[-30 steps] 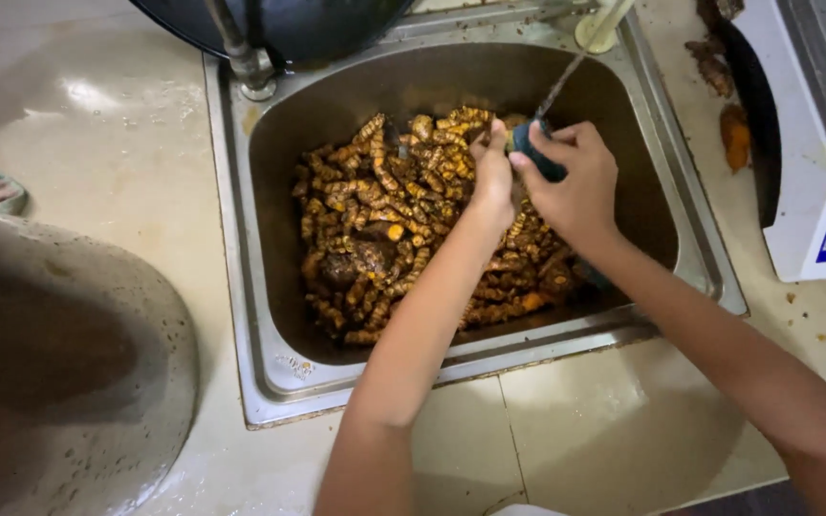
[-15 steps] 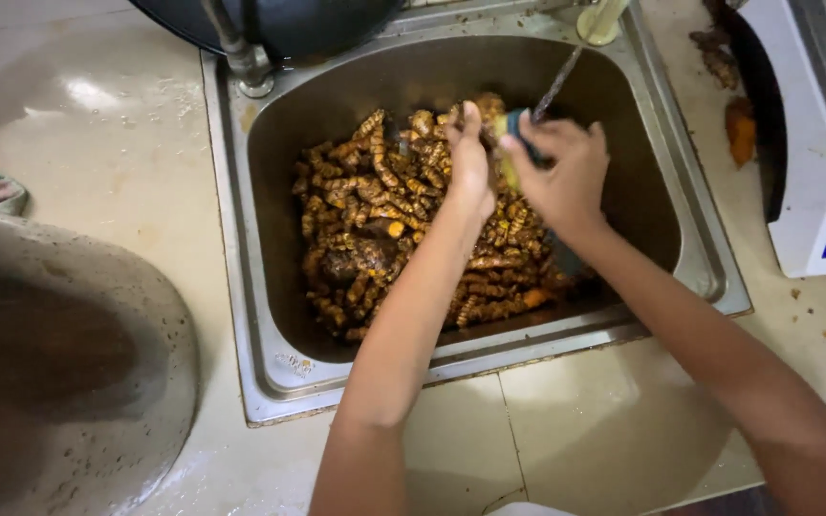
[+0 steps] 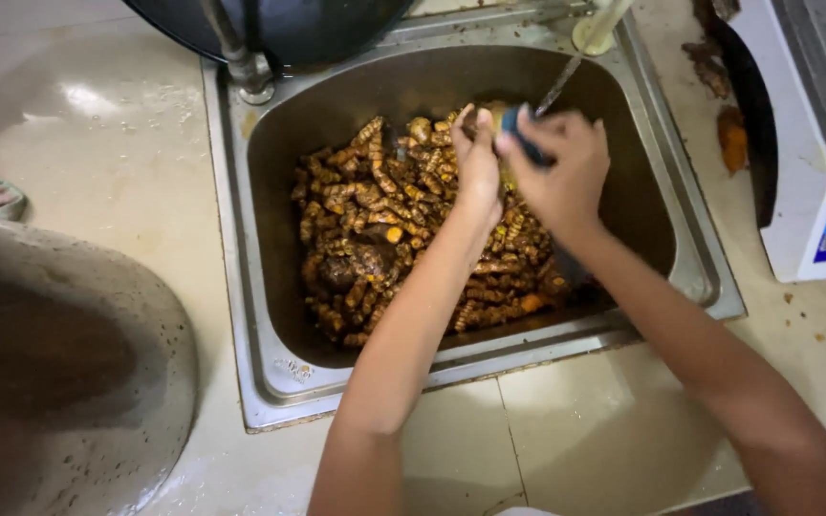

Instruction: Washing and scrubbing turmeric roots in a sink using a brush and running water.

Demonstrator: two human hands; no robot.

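A steel sink (image 3: 241,287) is set into a beige counter and holds a heap of brown and orange turmeric roots (image 3: 375,229). Both my hands are over the far side of the heap. My right hand (image 3: 561,172) grips a knife by its dark blue handle, the metal blade (image 3: 559,86) pointing up and away. My left hand (image 3: 478,162) is closed around one root held right against the knife; the root itself is mostly hidden by my fingers.
A dark round pan (image 3: 289,24) overhangs the sink's far rim beside the tap base (image 3: 255,81). A white scale (image 3: 815,143) stands at the right with orange root pieces (image 3: 733,139) next to it. A large dirty grey basin (image 3: 59,373) fills the left foreground.
Both hands have lifted up and toward the far side of the sink with the knife and the root. The heap has not shifted.
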